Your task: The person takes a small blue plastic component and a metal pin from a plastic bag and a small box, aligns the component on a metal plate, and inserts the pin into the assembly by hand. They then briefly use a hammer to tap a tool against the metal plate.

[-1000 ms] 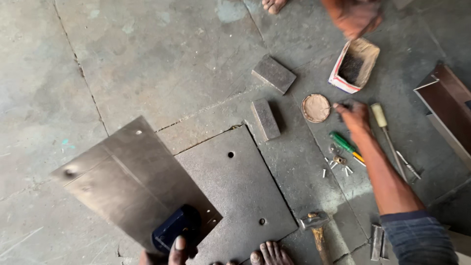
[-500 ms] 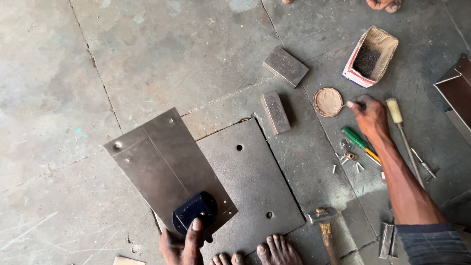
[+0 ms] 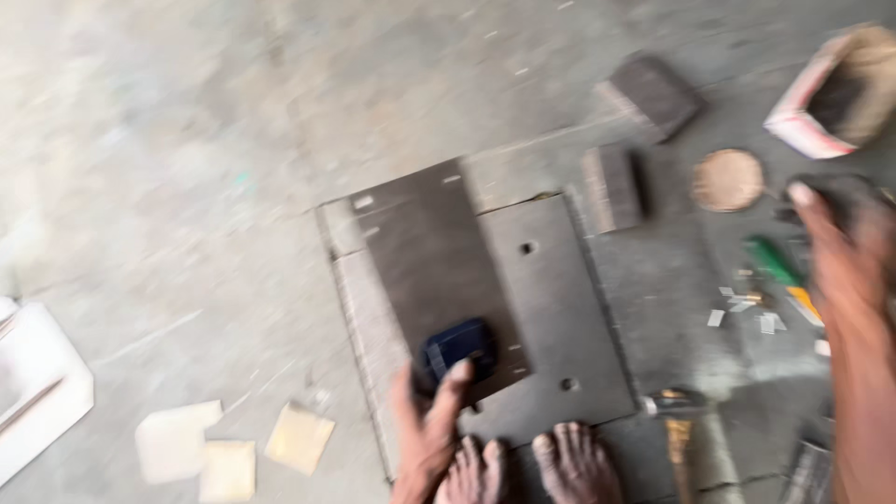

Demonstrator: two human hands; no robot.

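Blurred view. Left hand (image 3: 431,425) pressing fingers down on a dark blue block (image 3: 459,347) lying on the dark metal sheet (image 3: 429,257), near its lower edge, grip not closed around it. Right hand (image 3: 840,257) well right of the sheet, over a dark object (image 3: 845,191) (grip state impossible to tell). Green-handled screwdriver (image 3: 773,261) just beside that hand.

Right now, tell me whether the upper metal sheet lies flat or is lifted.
Cannot tell: the upper metal sheet overlaps the drilled plate under the left hand, but blur hides its edges.
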